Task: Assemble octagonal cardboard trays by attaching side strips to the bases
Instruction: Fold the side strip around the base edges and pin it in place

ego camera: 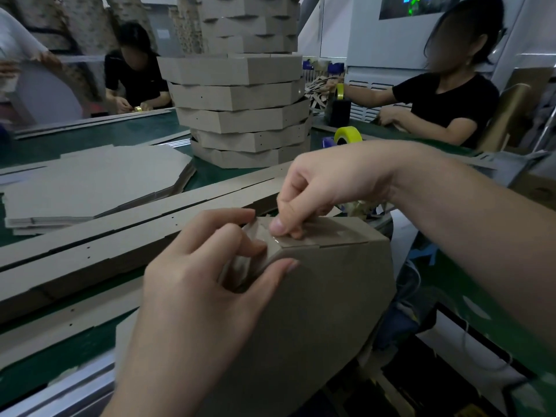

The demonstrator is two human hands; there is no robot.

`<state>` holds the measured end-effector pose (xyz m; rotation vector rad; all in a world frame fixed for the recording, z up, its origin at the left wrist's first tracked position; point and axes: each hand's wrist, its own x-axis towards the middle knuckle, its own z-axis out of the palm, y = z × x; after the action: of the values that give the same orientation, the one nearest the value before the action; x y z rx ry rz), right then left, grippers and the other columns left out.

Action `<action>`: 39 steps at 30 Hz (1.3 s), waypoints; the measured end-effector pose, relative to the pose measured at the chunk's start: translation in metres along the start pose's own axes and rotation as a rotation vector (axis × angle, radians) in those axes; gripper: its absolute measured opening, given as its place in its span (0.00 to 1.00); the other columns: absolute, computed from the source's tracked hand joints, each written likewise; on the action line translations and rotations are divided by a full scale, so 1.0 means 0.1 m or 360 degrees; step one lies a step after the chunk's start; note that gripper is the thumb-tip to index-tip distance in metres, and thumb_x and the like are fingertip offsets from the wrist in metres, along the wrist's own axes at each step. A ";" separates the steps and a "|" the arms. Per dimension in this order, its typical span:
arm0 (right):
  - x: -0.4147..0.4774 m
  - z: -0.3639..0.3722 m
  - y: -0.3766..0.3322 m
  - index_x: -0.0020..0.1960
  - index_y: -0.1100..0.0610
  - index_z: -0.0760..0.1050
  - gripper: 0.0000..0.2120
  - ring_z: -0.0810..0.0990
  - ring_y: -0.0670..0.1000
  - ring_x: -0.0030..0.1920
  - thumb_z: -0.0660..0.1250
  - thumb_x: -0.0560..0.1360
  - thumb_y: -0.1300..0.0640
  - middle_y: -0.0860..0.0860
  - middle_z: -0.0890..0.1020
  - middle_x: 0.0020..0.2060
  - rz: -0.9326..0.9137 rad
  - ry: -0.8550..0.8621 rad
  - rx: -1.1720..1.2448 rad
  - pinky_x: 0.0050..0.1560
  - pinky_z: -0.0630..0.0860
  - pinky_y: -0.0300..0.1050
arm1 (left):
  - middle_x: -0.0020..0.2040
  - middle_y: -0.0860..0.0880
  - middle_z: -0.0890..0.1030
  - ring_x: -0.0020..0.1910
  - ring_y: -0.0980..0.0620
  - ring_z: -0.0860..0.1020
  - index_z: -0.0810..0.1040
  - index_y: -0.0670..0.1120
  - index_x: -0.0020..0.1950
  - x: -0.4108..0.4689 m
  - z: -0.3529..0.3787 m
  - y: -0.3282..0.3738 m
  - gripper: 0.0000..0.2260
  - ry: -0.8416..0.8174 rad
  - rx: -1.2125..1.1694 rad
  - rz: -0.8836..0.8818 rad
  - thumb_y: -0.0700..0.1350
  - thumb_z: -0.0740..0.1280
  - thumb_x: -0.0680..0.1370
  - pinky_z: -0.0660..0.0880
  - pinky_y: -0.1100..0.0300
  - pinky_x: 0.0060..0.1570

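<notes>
The tray (316,311) stands tilted at the near edge of the counter (90,139). The left hand (204,275) grips its corner, thumb on the base. The right hand (316,194), fingers curled, pinches clear tape (272,239) onto the side strip (340,233).

head-worn view, looking down, close over hands (270,236)

Across the green table (90,139) sit a black-shirted person (135,76) and, rightward, another person (445,97) — beside a yellow tape roll (348,134).
</notes>
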<state>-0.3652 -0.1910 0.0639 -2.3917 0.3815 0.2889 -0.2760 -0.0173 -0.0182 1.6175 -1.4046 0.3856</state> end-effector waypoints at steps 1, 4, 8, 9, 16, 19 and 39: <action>0.00 -0.01 0.00 0.30 0.53 0.79 0.14 0.64 0.46 0.29 0.71 0.72 0.50 0.47 0.71 0.27 0.0050 -0.0017 -0.0020 0.32 0.58 0.42 | 0.50 0.50 0.81 0.45 0.59 0.77 0.78 0.43 0.35 0.00 0.00 0.00 0.14 0.0007 0.0004 -0.0007 0.53 0.74 0.66 0.71 0.73 0.47; 0.01 -0.03 0.01 0.27 0.51 0.79 0.16 0.62 0.46 0.27 0.71 0.70 0.45 0.46 0.68 0.24 0.0214 -0.0103 -0.0025 0.30 0.57 0.40 | 0.50 0.50 0.81 0.44 0.59 0.77 0.79 0.42 0.34 -0.01 0.02 0.02 0.15 0.0011 0.0015 -0.0036 0.53 0.74 0.66 0.72 0.70 0.45; 0.04 -0.07 0.09 0.24 0.51 0.78 0.22 0.63 0.47 0.26 0.68 0.61 0.32 0.46 0.67 0.22 0.0385 -0.0154 -0.0165 0.31 0.60 0.39 | 0.49 0.50 0.81 0.43 0.59 0.77 0.79 0.42 0.34 -0.01 0.03 0.03 0.15 0.0028 0.0025 -0.0025 0.54 0.74 0.66 0.72 0.69 0.44; 0.06 -0.07 0.12 0.24 0.51 0.78 0.27 0.66 0.48 0.28 0.65 0.58 0.26 0.47 0.68 0.23 0.0455 -0.0133 -0.0316 0.35 0.64 0.41 | 0.49 0.50 0.81 0.43 0.58 0.78 0.79 0.42 0.35 -0.01 0.03 0.03 0.15 0.0035 0.0032 -0.0027 0.54 0.74 0.66 0.72 0.69 0.45; -0.07 -0.29 0.55 0.33 0.47 0.81 0.28 0.70 0.46 0.28 0.65 0.56 0.22 0.45 0.74 0.26 0.0489 0.0436 -0.0292 0.31 0.68 0.38 | 0.54 0.50 0.81 0.48 0.57 0.79 0.85 0.47 0.49 0.00 0.04 -0.01 0.15 -0.0051 0.0065 -0.0029 0.55 0.71 0.70 0.73 0.67 0.51; -0.07 -0.50 1.04 0.42 0.55 0.83 0.17 0.72 0.47 0.30 0.69 0.73 0.41 0.49 0.77 0.31 0.0562 0.1420 0.0218 0.28 0.68 0.39 | 0.56 0.50 0.80 0.48 0.56 0.79 0.84 0.48 0.53 0.00 0.02 -0.03 0.16 -0.0123 0.0122 -0.0018 0.55 0.69 0.71 0.74 0.64 0.52; 0.13 -0.26 1.63 0.40 0.53 0.80 0.02 0.60 0.44 0.27 0.71 0.71 0.55 0.44 0.67 0.28 0.0636 0.1970 0.1816 0.33 0.61 0.39 | 0.58 0.52 0.76 0.50 0.53 0.78 0.82 0.50 0.56 0.03 0.06 -0.06 0.17 -0.0233 0.0212 -0.0021 0.57 0.62 0.75 0.73 0.59 0.48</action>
<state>-0.4071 -0.3282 -0.0182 -1.0708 1.1666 -1.0315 -0.2722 -0.0241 -0.0219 1.7924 -1.5033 0.3657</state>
